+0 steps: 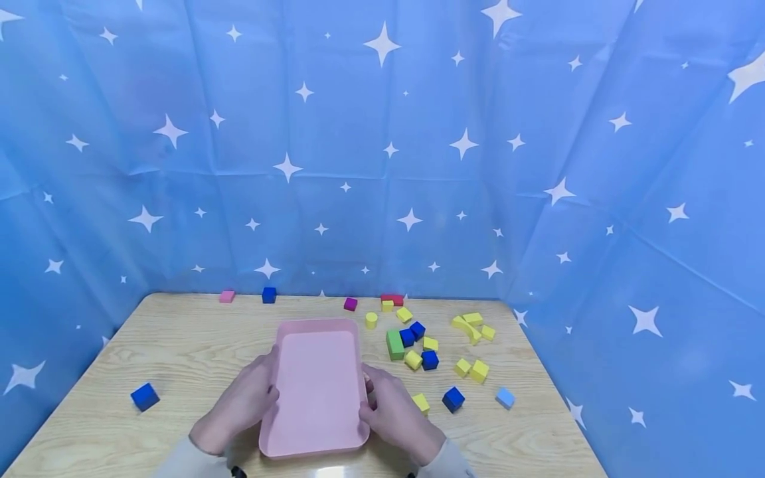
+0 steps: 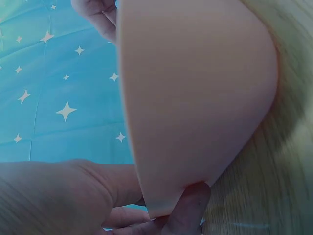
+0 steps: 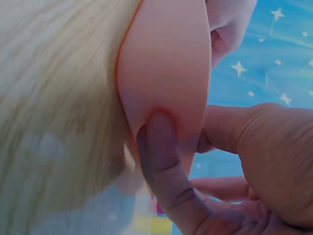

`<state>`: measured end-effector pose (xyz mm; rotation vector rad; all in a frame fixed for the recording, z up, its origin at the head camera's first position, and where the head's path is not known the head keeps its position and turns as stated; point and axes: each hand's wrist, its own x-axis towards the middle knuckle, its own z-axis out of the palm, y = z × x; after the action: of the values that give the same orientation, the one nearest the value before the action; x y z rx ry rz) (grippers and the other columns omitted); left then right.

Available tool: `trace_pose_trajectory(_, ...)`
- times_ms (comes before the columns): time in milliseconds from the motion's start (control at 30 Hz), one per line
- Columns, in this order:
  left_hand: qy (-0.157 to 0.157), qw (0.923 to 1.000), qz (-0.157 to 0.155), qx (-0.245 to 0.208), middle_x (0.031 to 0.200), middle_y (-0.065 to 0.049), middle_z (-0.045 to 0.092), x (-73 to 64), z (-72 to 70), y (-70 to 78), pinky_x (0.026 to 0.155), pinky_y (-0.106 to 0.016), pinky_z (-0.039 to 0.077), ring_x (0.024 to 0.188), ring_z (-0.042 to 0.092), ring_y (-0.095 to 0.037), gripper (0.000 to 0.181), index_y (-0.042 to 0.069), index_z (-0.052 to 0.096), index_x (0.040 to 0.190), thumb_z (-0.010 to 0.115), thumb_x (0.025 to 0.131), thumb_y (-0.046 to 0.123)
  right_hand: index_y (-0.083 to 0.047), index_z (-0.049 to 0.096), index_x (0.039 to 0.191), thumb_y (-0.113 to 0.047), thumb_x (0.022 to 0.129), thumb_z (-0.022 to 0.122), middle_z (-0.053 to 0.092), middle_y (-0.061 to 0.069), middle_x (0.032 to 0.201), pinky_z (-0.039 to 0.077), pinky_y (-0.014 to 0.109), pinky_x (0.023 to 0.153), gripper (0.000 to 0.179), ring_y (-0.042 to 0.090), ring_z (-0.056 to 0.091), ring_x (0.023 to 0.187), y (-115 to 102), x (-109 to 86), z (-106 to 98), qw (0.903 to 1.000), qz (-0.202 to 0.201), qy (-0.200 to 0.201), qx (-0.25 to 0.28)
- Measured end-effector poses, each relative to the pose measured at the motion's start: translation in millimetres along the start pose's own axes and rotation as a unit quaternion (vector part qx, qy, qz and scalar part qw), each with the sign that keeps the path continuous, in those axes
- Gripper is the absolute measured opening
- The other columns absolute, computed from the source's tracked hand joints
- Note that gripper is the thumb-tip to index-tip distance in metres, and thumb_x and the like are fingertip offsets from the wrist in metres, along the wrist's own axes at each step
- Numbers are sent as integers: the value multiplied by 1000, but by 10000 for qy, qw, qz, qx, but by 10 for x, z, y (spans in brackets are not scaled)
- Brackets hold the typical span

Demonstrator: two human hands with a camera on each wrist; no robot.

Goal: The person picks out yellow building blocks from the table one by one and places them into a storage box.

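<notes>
Pink tray [image 1: 317, 385] is sitting on the worktop [image 1: 191, 338], around mid-width, long sides running near to far. Can't tell if its base is lying fully flat.

Left hand [image 1: 248, 392] is gripping the tray's left long wall: fingers curling under and pressing the outside, thumb hooking over the rim. Right hand [image 1: 391, 405] is doing the same on the right long wall, partly closed, pinching the wall between thumb and fingers. Both wrist views are showing a finger pressing the outer face.

Around it: a blue cube [image 1: 145, 397] is lying toward the worktop's left edge. Along the far edge, a pink block [image 1: 226, 297], a second blue block [image 1: 269, 295], a magenta block [image 1: 350, 304] and a red block [image 1: 392, 299] are sitting. A green block [image 1: 395, 345] is standing right of the tray amid blue and yellow blocks. A yellow arch [image 1: 466, 330] is lying near the far right corner. A light blue block [image 1: 505, 398] is sitting near the right edge. Starry blue curtain [image 1: 346, 133] is hanging behind the far edge.
</notes>
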<state>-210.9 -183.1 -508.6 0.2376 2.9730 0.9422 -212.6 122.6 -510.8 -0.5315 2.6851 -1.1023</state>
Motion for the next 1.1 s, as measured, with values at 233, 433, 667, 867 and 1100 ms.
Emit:
trace_pose_trajectory(233,0,9999,102,-41,159,-42,62,34,34,79,97,-45,70,126,75,-36,84,-20,38,171,71,95,-11,-7,47,178,-3,97,84,78,6,119,61,22,69,89,7,67,89,14,-59,-105,9996,193,-201,-91)
trace_pose_trajectory(433,12,9998,157,-141,164,-42,58,36,50,88,79,-32,64,117,73,-32,85,-19,38,171,71,93,-11,-12,48,178,-6,99,86,78,3,117,61,22,71,88,8,68,88,24,-67,-140,9991,286,-238,-210)
trace_pose_trajectory(667,-88,9998,60,-157,165,-42,58,43,72,89,85,-33,67,122,74,-32,84,-17,37,173,71,96,-11,-3,47,176,-20,104,88,79,12,126,62,27,66,85,13,69,87,7,-18,-297,9976,555,-378,-161)
trace_pose_trajectory(867,-97,9999,53,-66,159,-39,65,82,28,104,114,-56,65,139,72,-44,79,-14,44,171,72,97,-8,1,56,169,-20,107,85,78,20,136,63,29,71,72,16,71,92,84,167,-646,9982,140,-48,-574)
trace_pose_trajectory(1100,-174,9997,-86,-175,130,-22,79,161,-34,96,92,-47,70,106,71,-24,77,-13,46,170,73,99,-4,-2,64,163,-11,107,83,71,24,140,70,48,97,60,32,81,113,335,561,-918,9904,-725,159,-1167)
